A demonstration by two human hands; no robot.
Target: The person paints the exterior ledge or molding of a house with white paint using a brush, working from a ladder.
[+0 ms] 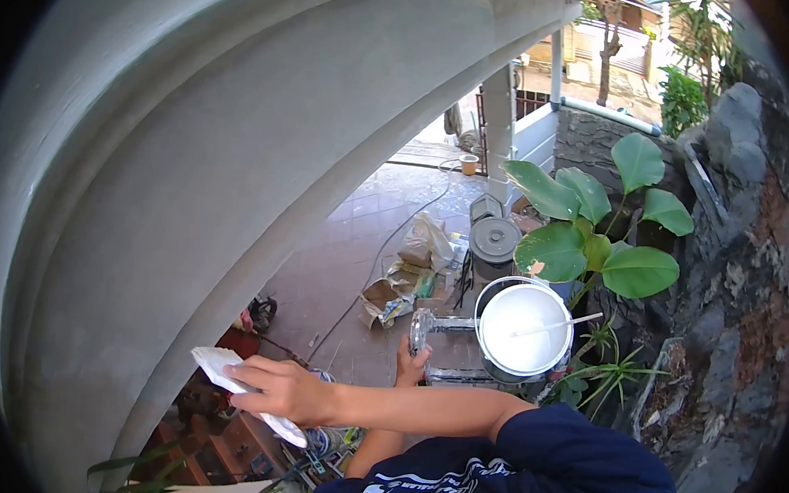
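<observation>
My right hand (291, 392) reaches across to the left, its fingers closed around a long flat white piece (218, 362) with uneven edges; its exact kind does not show. This piece is held close to the curved grey plastered surface (193, 135). Below my right forearm, my left hand (411, 363) is wrapped around the end of a paint-spattered ladder (422, 328). A white bucket (527, 330) stands by the ladder rails, holding white material with a pale stick (557, 326) lying across it.
Rough dark rockwork (726, 294) and a broad-leaved plant (632, 270) border the right side. On the tiled floor (344, 252) below are a lidded grey bucket (494, 241), crumpled bags (426, 239) and a hose. Brown drawers (220, 439) stand at lower left.
</observation>
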